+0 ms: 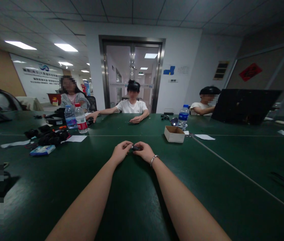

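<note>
My right hand (145, 152) pinches a small dark object with a shiny end (136, 148), too small in view for me to tell its kind. At that shiny end, the thumb and fingertips of my left hand (120, 152) are pressed together. Both hands are close to each other, low over the green table (131, 194), and a silver bracelet (154, 160) circles my right wrist. Fingers cover part of the dark object.
An open cardboard box (174, 135) stands to the right, near a blue-labelled bottle (183, 117). Two bottles, black gear (52, 137) and a blue packet (42, 150) lie to the left. Across the table, a person (132, 105) sits with both hands on it. A black monitor (244, 105) is at right.
</note>
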A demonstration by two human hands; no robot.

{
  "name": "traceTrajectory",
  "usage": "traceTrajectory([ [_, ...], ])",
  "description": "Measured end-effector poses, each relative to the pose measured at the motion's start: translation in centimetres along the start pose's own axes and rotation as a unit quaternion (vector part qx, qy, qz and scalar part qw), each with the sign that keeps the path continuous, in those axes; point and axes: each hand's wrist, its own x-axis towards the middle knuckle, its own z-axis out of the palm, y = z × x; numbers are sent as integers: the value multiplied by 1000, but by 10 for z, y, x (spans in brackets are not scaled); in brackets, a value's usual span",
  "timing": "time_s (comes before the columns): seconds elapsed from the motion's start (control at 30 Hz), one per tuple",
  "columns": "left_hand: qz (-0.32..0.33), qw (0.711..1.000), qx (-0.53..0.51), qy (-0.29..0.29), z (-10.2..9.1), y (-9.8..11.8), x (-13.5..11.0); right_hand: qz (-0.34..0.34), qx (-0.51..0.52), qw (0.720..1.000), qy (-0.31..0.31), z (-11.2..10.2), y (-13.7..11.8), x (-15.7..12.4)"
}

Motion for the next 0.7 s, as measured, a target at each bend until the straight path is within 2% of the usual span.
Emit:
traceTrajectory([
  [0.23, 11, 997, 78, 23, -1, 2, -3, -1, -10, 1000, -8, 1, -2, -1],
  [0.47, -10, 989, 142, 42, -2, 16, -9, -2, -9, 1000, -14, 2, 0, -1],
  [0.7, -20, 983, 176, 46, 0, 19, -10, -5, -23, 1000, -15, 2, -1, -2],
])
